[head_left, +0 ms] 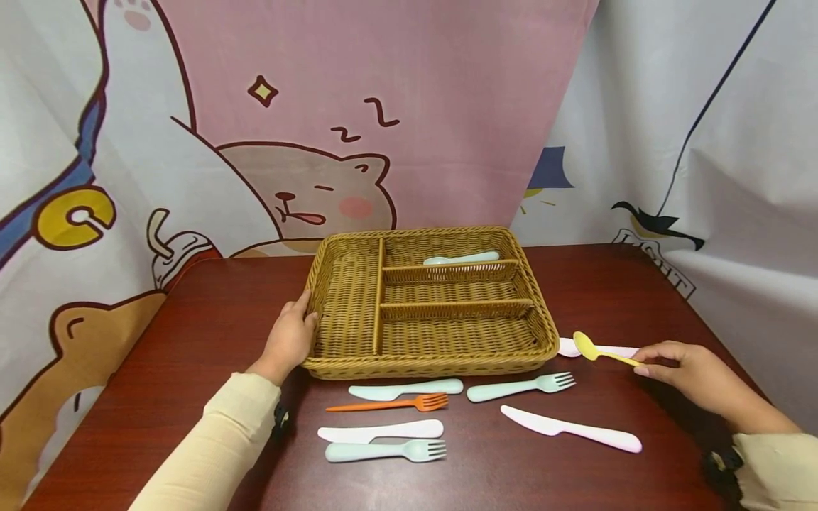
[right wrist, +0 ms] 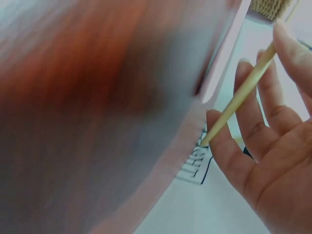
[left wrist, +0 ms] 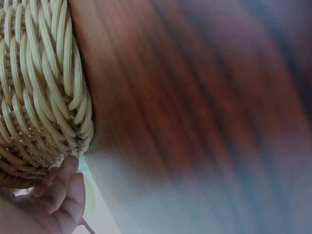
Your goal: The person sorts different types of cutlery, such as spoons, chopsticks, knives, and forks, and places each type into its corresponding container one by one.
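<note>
My right hand (head_left: pixel 693 372) pinches the handle end of a yellow spoon (head_left: pixel 586 347) between thumb and fingers. In the right wrist view, that handle (right wrist: pixel 243 92) crosses the fingers. The spoon is above or against a pale pink utensil (head_left: pixel 616 351) with a rounded end, beside the basket's front right corner. My left hand (head_left: pixel 290 337) rests against the left side of a brown woven basket (head_left: pixel 428 363) with dividers. Its fingers (left wrist: pixel 68 183) touch the wicker in the left wrist view. A pale blue utensil (head_left: pixel 469 258), seemingly a spoon, lies in the back right compartment.
In front of the basket lie a pale blue knife (head_left: pixel 409 389), an orange fork (head_left: pixel 390 405), a white knife (head_left: pixel 383 431), two pale blue forks (head_left: pixel 383 451) and a pale pink knife (head_left: pixel 575 430). A printed cloth (head_left: pixel 447 106) hangs behind the dark red table (head_left: pixel 211 312).
</note>
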The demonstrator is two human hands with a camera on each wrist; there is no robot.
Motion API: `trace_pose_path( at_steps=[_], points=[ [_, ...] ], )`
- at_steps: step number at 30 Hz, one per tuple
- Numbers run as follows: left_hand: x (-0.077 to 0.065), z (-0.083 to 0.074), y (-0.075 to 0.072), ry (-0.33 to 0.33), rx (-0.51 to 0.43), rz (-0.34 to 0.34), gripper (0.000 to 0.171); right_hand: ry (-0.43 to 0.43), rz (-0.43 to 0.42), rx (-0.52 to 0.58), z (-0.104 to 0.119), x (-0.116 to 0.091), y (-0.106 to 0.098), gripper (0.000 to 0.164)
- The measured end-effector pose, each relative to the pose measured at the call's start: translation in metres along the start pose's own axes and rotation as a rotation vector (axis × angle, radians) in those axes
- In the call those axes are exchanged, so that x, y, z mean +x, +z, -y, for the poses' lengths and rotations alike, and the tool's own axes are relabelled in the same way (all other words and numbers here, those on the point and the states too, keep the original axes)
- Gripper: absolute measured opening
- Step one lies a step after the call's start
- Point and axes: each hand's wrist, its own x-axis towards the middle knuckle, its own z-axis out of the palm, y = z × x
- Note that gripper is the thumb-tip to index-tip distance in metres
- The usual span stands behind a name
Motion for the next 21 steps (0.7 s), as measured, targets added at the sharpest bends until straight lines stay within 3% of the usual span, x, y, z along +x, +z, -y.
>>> trace_pose_path(
  at_steps=[5, 13, 21],
  points=[
    [0.000, 0.000, 0.000, 0.001, 0.001, -0.005, 0.056, -0.004, -0.040, 0.006, 0.010, 0.013, 0.000, 0.017],
    [0.000, 0.000, 0.001, 0.005, -0.002, -0.005, 0.055, 0.080, -0.001, 0.024, 0.032, 0.035, -0.007, 0.015],
    [0.002, 0.002, 0.001, 0.005, 0.004, -0.007, 0.055, 0.035, -0.014, 0.028, 0.048, 0.059, -0.007, 0.015]
  ],
)
